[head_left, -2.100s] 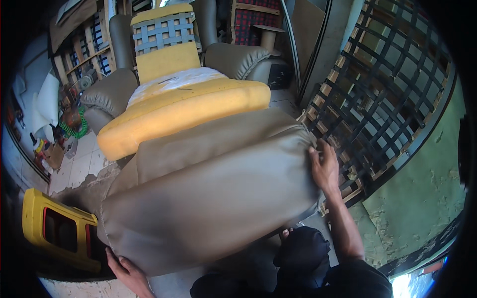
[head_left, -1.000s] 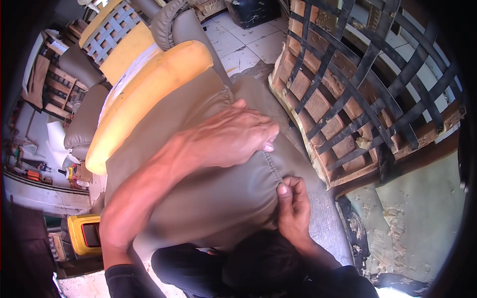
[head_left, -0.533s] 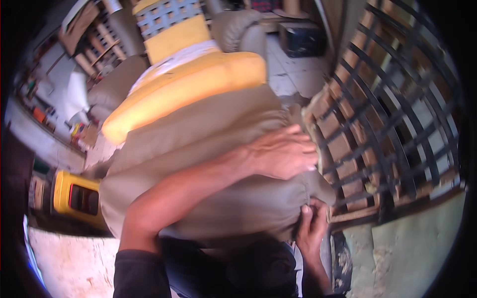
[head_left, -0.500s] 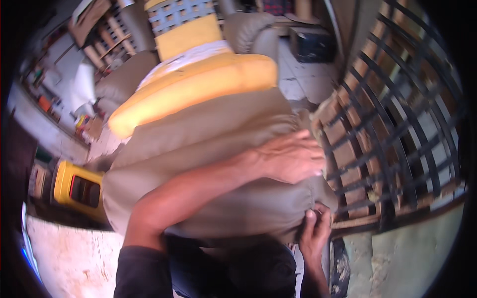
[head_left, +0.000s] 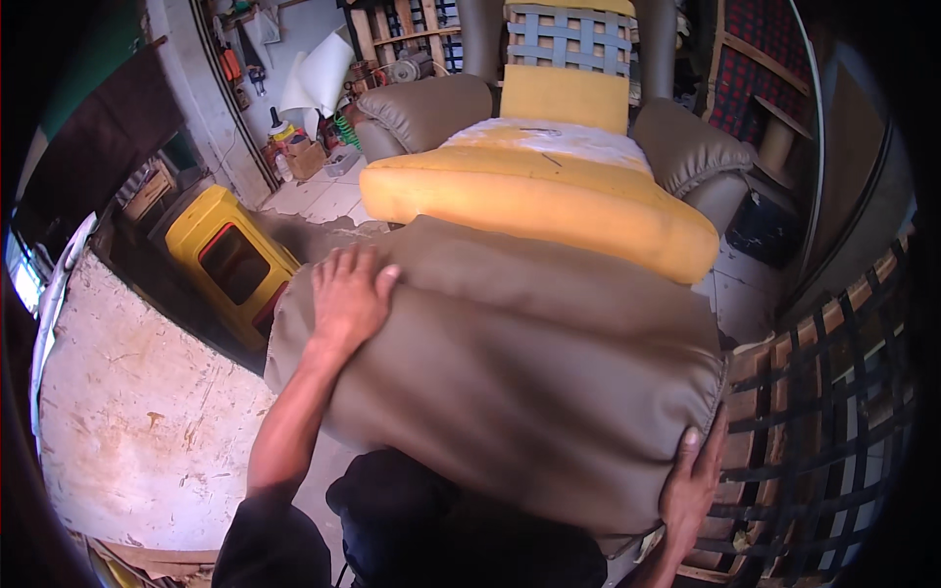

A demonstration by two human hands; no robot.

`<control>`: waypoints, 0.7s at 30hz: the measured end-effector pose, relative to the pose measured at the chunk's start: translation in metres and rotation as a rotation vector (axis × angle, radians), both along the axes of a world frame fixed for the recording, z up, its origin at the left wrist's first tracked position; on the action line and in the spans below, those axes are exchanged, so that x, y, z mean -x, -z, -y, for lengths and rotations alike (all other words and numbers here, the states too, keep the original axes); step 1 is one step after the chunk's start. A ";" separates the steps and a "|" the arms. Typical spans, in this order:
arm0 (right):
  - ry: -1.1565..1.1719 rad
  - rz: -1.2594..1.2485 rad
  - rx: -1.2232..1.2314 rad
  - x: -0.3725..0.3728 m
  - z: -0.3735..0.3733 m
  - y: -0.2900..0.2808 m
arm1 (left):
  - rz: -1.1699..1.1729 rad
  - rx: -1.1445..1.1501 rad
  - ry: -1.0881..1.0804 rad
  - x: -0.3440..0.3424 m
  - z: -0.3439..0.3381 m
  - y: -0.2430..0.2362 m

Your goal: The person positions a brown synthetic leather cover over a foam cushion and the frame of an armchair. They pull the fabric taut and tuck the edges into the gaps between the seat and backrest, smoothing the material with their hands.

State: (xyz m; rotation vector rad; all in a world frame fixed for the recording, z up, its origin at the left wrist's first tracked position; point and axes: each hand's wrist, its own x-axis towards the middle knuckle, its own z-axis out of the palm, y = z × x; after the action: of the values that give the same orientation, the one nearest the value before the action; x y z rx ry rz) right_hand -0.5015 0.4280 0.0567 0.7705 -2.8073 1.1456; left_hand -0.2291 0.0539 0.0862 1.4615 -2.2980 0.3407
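- Daylight level is moderate; the middle is clear, the corners black from the fisheye's round rim.
- A blown-out white patch glares at the far left edge.
- The foam (head_left: 539,201) is bright and evenly lit.
- The cover (head_left: 510,358) carries a soft sheen between dark, smoky shadows.
- The black clothes (head_left: 421,529) lose nearly all detail.
- Toward the right rim, the straps (head_left: 784,421) bend, dim and soft.

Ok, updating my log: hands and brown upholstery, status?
Left hand spread on brown upholstery; right hand at its right edge. Yellow foam seat beyond. Webbed frame close at right.
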 end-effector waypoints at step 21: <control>-0.926 0.010 -0.506 0.076 0.163 -0.060 | 0.452 -1.080 0.565 0.045 0.055 -0.047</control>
State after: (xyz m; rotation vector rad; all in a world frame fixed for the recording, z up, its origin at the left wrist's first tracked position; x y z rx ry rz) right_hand -0.5771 0.2650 0.1164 2.2378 -2.7741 0.3808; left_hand -0.2736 -0.0011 0.1333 1.0255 -3.3550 -0.9677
